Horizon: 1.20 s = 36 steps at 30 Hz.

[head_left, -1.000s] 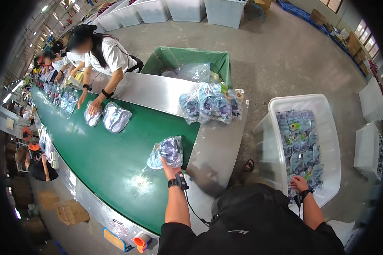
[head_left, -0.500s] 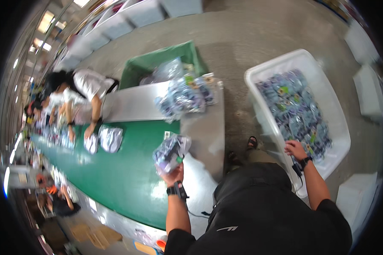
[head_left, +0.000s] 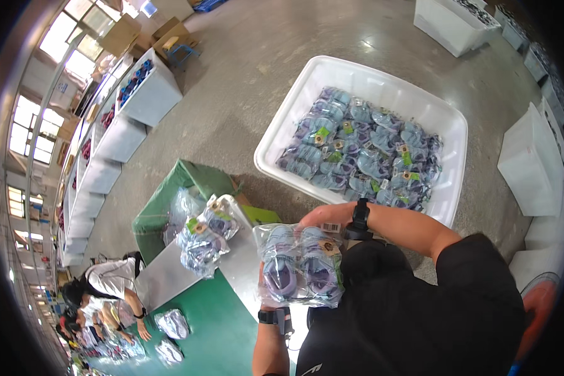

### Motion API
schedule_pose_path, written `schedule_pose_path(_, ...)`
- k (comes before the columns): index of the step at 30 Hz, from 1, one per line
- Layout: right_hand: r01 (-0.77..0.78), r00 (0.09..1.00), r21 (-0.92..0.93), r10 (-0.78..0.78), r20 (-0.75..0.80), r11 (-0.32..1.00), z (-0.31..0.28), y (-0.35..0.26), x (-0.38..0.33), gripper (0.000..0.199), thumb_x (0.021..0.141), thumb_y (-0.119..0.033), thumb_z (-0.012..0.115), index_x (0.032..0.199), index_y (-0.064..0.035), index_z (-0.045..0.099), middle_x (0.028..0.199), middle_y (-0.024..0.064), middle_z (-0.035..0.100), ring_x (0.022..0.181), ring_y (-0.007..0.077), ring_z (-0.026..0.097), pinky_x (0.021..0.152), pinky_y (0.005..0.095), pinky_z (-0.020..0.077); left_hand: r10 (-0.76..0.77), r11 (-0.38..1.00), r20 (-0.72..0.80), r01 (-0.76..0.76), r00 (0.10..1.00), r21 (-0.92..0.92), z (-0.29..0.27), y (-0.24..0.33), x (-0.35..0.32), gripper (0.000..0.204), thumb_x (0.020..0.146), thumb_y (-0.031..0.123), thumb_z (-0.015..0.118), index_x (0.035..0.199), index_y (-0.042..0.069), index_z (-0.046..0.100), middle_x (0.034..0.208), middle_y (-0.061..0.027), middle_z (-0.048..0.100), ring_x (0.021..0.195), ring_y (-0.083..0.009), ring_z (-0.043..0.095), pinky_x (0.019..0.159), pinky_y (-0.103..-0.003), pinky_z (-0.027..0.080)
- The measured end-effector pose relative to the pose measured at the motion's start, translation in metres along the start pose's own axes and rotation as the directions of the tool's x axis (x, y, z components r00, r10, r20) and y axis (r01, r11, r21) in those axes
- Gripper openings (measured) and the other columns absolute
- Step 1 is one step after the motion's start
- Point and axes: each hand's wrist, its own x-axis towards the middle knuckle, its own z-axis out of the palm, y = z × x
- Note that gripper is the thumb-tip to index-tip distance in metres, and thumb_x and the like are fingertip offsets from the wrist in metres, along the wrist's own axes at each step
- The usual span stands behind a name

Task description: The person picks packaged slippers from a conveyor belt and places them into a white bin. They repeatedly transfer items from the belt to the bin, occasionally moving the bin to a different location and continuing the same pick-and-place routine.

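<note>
Your right hand [head_left: 323, 215] holds the top of a clear bag [head_left: 299, 266] of blue and purple shoes [head_left: 282, 280], and your left hand [head_left: 262, 293] (mostly hidden) holds its side, near your black shirt [head_left: 407, 313]. More bagged shoes [head_left: 370, 150] lie in the white bin [head_left: 388, 94] ahead.

floor [head_left: 244, 69]: grey (faintly shiny) | windows [head_left: 34, 130]: left side, glaring white

This is a factory floor, on the packing side: a green conveyor belt [head_left: 222, 329] edged in metal, co-workers [head_left: 111, 279] lined up along it, 1 large white tub [head_left: 382, 78] filled with bagged shoes [head_left: 365, 160], more white bins [head_left: 153, 97] by tall windows [head_left: 34, 128], cardboard boxes [head_left: 120, 34], and bare grey flooring [head_left: 257, 44].
</note>
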Motion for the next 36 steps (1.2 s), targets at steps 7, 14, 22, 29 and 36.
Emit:
schedule_pose_path(7, 0.103, 0.922, 0.246, 0.000, -0.386, 0.964, -0.069, 0.056, -0.070, 0.043, 0.084, -0.019, 0.069, 0.122, -0.0038, 0.057, 0.111, 0.0042, 0.062, 0.097, 0.0112, 0.058, 0.084, 0.0285, 0.0465, 0.025, 0.957, -0.371, 0.085, 0.929, 0.278, 0.000, -0.039, 0.081, 0.045, 0.096, 0.044, 0.042, 0.122, 0.009, 0.053, 0.116, -0.0113, 0.058, 0.104, -0.0261, 0.057, 0.090, -0.043, 0.047)
schedule_pose_path(14, 0.151, 0.563, 0.132, 0.024, -0.826, 0.980, -0.148, 0.104, -0.138, 0.042, 0.081, -0.019, 0.070, 0.117, -0.0003, 0.058, 0.110, 0.0095, 0.062, 0.094, 0.0136, 0.058, 0.072, 0.0343, 0.0503, 0.423, 0.818, -0.606, 0.003, 0.673, 0.575, -0.089, -0.058, 0.061, 0.049, 0.095, 0.042, 0.048, 0.124, 0.003, 0.045, 0.103, -0.0137, 0.059, 0.092, -0.0284, 0.059, 0.085, -0.041, 0.050)
schedule_pose_path(22, 0.184, 0.207, 0.046, 0.007, -0.978, 0.982, -0.286, 0.082, -0.174, 0.042, 0.076, -0.029, 0.073, 0.104, 0.0000, 0.060, 0.100, 0.0101, 0.061, 0.088, 0.0188, 0.061, 0.051, 0.0329, 0.0505, 0.425, 0.863, -0.803, 0.079, 0.418, 0.499, -0.153, -0.075, -0.035, 0.041, 0.094, 0.035, 0.050, 0.118, 0.001, 0.046, 0.101, -0.0161, 0.056, 0.086, -0.0326, 0.058, 0.077, -0.048, 0.049)
schedule_pose_path(29, 0.317, -0.036, 0.125, 0.144, -0.989, 0.940, -0.374, 0.045, -0.168, 0.073, 0.081, -0.032, 0.065, 0.139, -0.0026, 0.033, 0.118, 0.0123, 0.053, 0.083, 0.0248, 0.062, 0.060, 0.0370, 0.0552, 0.489, 0.831, -0.791, 0.081, 0.367, 0.551, -0.143, -0.082, -0.064, 0.048, 0.093, 0.036, 0.052, 0.124, 0.001, 0.044, 0.115, -0.0196, 0.054, 0.105, -0.0370, 0.054, 0.090, -0.052, 0.043)
schedule_pose_path(36, 0.237, 0.267, 0.281, 0.215, -0.939, 0.930, -0.336, 0.128, -0.149, 0.020, 0.087, -0.024, 0.058, 0.084, -0.0045, 0.055, 0.068, 0.0121, 0.059, 0.053, 0.0242, 0.060, 0.041, 0.0376, 0.0491, 0.519, 0.815, -0.759, 0.039, 0.392, 0.578, -0.141, -0.103, -0.075, 0.051, 0.091, 0.033, 0.053, 0.127, -0.001, 0.041, 0.120, -0.0251, 0.051, 0.109, -0.0403, 0.053, 0.089, -0.053, 0.046)
